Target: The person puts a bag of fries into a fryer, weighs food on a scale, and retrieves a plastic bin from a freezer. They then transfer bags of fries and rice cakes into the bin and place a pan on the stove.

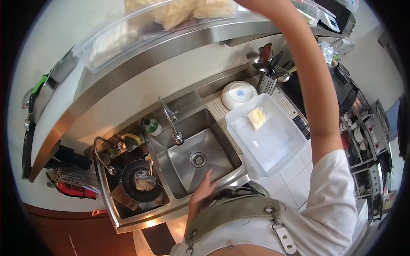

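My left hand (204,190) hangs low at the front edge of the steel sink (188,162), fingers stretched out and holding nothing. My right arm is raised high to the steel shelf, so that only part of my right hand (258,5) shows at the top edge; its fingers are out of view. Beside it on the shelf stands a clear plastic container (100,62) with several bags of pale yellow strips (177,13). Below, a translucent plastic tub (273,147) rests on the drainboard, overhanging the counter front, with one bag of pale strips (257,118) in it.
A faucet (171,115) arches over the sink. To the left, a black frying pan (134,183) with food scraps lies in a second basin. White plates (239,94) and a utensil holder (267,83) stand behind the tub. Racks of dishes (358,132) line the right.
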The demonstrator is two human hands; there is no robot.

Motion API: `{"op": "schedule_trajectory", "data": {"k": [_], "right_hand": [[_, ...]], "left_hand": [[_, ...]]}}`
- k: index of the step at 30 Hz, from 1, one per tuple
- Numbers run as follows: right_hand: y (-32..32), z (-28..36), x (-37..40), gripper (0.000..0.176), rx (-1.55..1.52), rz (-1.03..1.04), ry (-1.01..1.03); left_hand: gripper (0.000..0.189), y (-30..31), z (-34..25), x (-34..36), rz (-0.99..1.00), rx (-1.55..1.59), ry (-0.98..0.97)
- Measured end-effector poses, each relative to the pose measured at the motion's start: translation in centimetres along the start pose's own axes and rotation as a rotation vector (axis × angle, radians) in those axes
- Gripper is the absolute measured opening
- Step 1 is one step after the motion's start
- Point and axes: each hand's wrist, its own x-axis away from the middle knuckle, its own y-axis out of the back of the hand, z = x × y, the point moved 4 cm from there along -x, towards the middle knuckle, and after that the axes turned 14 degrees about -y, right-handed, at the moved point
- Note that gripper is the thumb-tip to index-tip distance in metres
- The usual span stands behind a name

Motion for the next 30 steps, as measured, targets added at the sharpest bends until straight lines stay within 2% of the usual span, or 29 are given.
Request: {"op": "schedule_trajectory", "data": {"k": [1, 2, 4, 6, 7, 9, 10, 11, 12, 13, 14, 15, 16, 17, 18, 20, 21, 23, 24, 26, 27, 30], "right_hand": [[1.9, -0.5, 3.6, 0.051, -0.003, -0.013, 0.001], [2.0, -3.5, 6.3, 0.034, 0.181, -0.168, 0.159], [2.5, -6.3, 11.9, 0.028, 0.179, 0.038, -0.035], [1.0, -13.6, 17.3, 0.035, 0.139, 0.281, -0.184], [-0.5, -19.1, 21.1, 0.043, 0.183, 0.558, -0.507], [-3.3, -25.6, 28.0, 0.054, 0.231, 0.861, -0.865], [-6.0, -30.5, 32.5, 0.056, 0.107, 0.904, -1.054], [-8.1, -33.3, 36.1, 0.058, -0.139, 0.878, -1.381], [-10.1, -35.4, 39.5, 0.061, -0.405, 0.828, -1.688], [-12.3, -38.0, 42.5, 0.066, -0.489, 0.716, -1.789], [-14.5, -41.4, 45.7, 0.065, -0.568, 0.739, -1.677], [-19.9, -47.7, 51.0, 0.071, -0.368, 0.531, -1.733], [-18.0, -42.3, 47.4, 0.06, -0.371, 0.511, -1.809], [-20.3, -43.2, 48.5, 0.057, -0.397, 0.357, -1.827], [-21.3, -42.3, 47.8, 0.054, -0.459, 0.336, -1.826], [-22.2, -40.3, 46.7, 0.042, -0.289, 0.372, -1.667], [-22.9, -40.4, 46.9, 0.042, -0.298, 0.391, -1.651], [-23.6, -40.6, 46.3, 0.028, -0.366, 0.364, -1.419], [-22.9, -40.2, 45.2, 0.028, -0.366, 0.377, -1.405], [-19.0, -35.7, 39.4, 0.02, -0.243, 0.713, -0.965], [-15.8, -32.6, 35.9, 0.017, -0.335, 0.79, -0.927], [-5.8, -25.1, 24.4, 0.01, -0.476, 0.985, -0.861]], "left_hand": [[0.067, 0.1, -0.2, -0.4, -0.001, 0.007, -0.006], [0.066, -0.1, -0.2, -0.7, 0.051, 0.031, -0.008], [0.064, -0.8, 0.1, -1.0, 0.102, 0.071, -0.012], [0.063, -1.6, 0.6, -2.0, 0.147, 0.115, -0.047], [0.065, -1.8, 0.0, -2.6, 0.164, 0.143, -0.014], [0.066, -3.1, 0.0, -4.2, 0.132, 0.228, -0.004], [0.067, -3.7, -0.1, -5.1, 0.094, 0.31, 0.02], [0.081, -4.0, -2.0, -6.0, 0.064, 0.391, 0.067], [0.081, -4.7, -3.6, -6.5, 0.062, 0.391, 0.057], [0.084, -5.4, -5.0, -7.3, 0.011, 0.421, 0.093], [0.088, -6.0, -6.1, -8.8, -0.053, 0.447, 0.119], [0.093, -8.0, -4.2, -10.5, -0.083, 0.413, 0.044], [0.098, -10.1, -1.7, -11.8, -0.128, 0.371, -0.032], [0.102, -11.0, -1.6, -12.7, -0.129, 0.362, -0.052], [0.107, -12.2, -1.3, -13.3, -0.118, 0.359, -0.058], [0.114, -14.5, -0.3, -14.3, -0.145, 0.29, -0.03], [0.114, -15.1, -0.3, -14.5, -0.169, 0.289, -0.028], [0.114, -16.2, -1.3, -14.4, -0.205, 0.218, -0.278], [0.114, -16.3, -1.7, -14.2, -0.223, 0.222, -0.28], [0.111, -16.1, -2.5, -13.7, -0.229, 0.258, -0.266], [0.106, -16.8, -1.1, -13.7, -0.242, 0.263, -0.282], [0.102, -15.4, -3.0, -13.4, -0.213, 0.271, -0.257]]}}
